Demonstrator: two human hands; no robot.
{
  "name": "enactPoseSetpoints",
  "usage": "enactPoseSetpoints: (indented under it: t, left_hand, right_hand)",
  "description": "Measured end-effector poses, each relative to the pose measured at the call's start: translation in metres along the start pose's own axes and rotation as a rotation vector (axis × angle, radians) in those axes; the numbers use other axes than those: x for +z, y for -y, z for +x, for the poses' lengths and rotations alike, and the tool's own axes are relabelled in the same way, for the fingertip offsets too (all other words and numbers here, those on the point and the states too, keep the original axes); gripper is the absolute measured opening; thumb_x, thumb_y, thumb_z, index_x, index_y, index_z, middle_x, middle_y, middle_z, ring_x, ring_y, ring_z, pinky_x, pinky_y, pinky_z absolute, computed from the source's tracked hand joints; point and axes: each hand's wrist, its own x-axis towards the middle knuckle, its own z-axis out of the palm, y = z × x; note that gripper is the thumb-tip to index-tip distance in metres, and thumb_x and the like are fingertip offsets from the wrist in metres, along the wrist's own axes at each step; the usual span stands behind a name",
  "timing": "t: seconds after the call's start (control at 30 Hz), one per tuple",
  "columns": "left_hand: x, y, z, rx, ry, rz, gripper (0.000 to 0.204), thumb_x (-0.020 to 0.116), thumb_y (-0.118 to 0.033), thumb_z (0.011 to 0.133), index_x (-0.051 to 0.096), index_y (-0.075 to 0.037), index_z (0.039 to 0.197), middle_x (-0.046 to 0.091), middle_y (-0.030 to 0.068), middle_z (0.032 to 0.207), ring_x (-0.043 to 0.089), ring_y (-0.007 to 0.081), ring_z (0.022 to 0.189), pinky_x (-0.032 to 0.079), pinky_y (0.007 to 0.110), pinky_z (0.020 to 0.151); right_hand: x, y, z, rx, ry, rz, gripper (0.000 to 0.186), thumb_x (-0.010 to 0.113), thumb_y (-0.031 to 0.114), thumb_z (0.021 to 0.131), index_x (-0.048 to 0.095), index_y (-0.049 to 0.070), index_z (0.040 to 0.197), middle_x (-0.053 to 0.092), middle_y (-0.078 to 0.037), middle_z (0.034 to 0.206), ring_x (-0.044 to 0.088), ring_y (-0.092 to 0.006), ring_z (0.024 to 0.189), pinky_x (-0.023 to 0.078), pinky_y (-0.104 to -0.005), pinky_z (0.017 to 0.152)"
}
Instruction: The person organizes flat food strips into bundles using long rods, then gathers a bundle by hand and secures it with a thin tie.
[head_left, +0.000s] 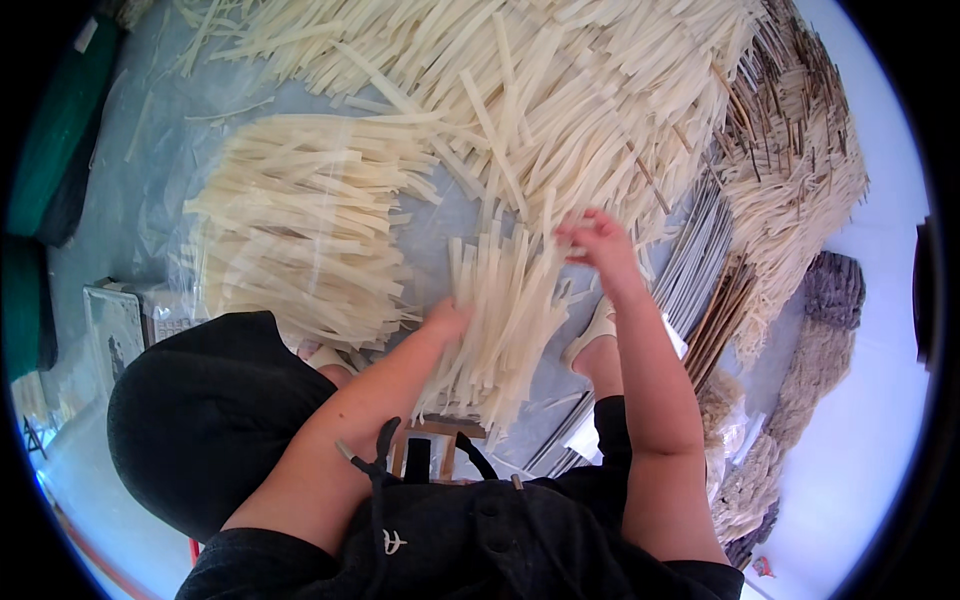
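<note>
A small pile of flat, cream-coloured strips (500, 330) lies before me, most of them running away from me. At its left edge is my left hand (448, 320), touching or nearly touching the strips; its fingers are blurred and partly hidden. Above the pile's far right end is my right hand (600, 245), its fingers loosely bent and apart, with nothing plainly held. A pale strip (549, 212) stands out beside its fingertips; I cannot tell whether they touch it.
A neat stack of similar strips (300, 230) lies to the left under clear plastic. A large loose heap (580, 90) spreads across the far side. Thin grey rods (697, 240) and brown sticks (722, 320) lie at right. Dark green bags (62, 140) stand at far left.
</note>
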Motion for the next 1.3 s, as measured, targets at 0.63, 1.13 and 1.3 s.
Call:
enactPoseSetpoints:
  t: [0.63,1.13,1.3]
  left_hand:
    - [0.011,0.032,0.021,0.008,-0.195,-0.098,0.066,0.068,-0.040,0.082,0.047,-0.007,0.135,0.058,0.0185,0.125,0.057,0.0323,0.115,0.045,0.040,0.097]
    - [0.008,0.024,0.008,0.005,-0.169,-0.096,0.059,0.066,-0.032,0.082,0.047,-0.009,0.134,0.067,0.0132,0.109,0.064,0.0277,0.100,0.048,0.038,0.088]
    - [0.010,0.023,0.006,0.019,-0.143,-0.149,0.059,0.066,-0.029,0.082,0.047,-0.008,0.133,0.067,0.0136,0.108,0.065,0.0276,0.100,0.049,0.038,0.087]
  right_hand:
    - [0.062,0.005,0.132,0.103,-0.112,-1.114,0.059,0.070,0.035,0.076,0.057,0.007,0.127,0.061,-0.016,0.124,0.058,-0.0309,0.114,0.046,-0.0396,0.097]
    - [0.169,-0.011,0.166,-0.159,-0.398,-0.954,0.126,0.085,0.036,0.065,-0.001,0.006,0.152,0.025,-0.017,0.154,0.033,-0.0315,0.138,0.031,-0.0411,0.109]
    - [0.169,-0.048,0.182,-0.271,-0.432,-0.624,0.118,0.082,0.028,0.066,0.005,0.002,0.151,0.041,-0.020,0.143,0.048,-0.0338,0.125,0.039,-0.0416,0.103]
